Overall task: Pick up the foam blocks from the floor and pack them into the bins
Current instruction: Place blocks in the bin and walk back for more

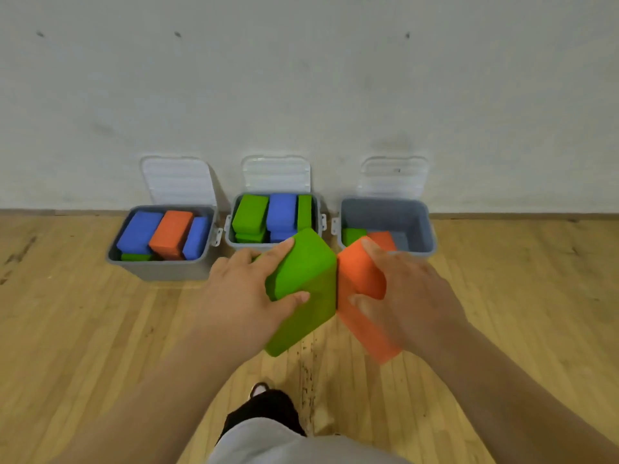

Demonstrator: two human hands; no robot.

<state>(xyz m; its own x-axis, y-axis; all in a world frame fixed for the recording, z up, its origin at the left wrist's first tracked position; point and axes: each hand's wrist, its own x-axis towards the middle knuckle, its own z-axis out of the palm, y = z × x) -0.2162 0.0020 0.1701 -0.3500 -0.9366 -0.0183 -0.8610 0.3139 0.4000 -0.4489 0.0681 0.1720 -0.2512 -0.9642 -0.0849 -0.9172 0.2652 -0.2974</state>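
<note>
Left grip (241, 289) clasps green block (304, 262) | right grip (413, 296) clasps orange block (360, 272) | right bin (385, 212), part-filled, just beyond right grip

1. The right hand (408, 289) and the near end of the orange block (360, 272) it held were smeared by motion blur, so the outlines of its fingers could not be told.
2. The green block (304, 262) in the left hand (241, 289) hid the near rim of the middle bin (231, 236).
3. The orange block covered the near-left corner of the right bin (425, 229) and parts of the blocks inside.
4. In the left bin (160, 271), a low green piece (135, 257) showed only as a sliver.
5. Both forearms (167, 380) ran off the bottom edge.
</note>
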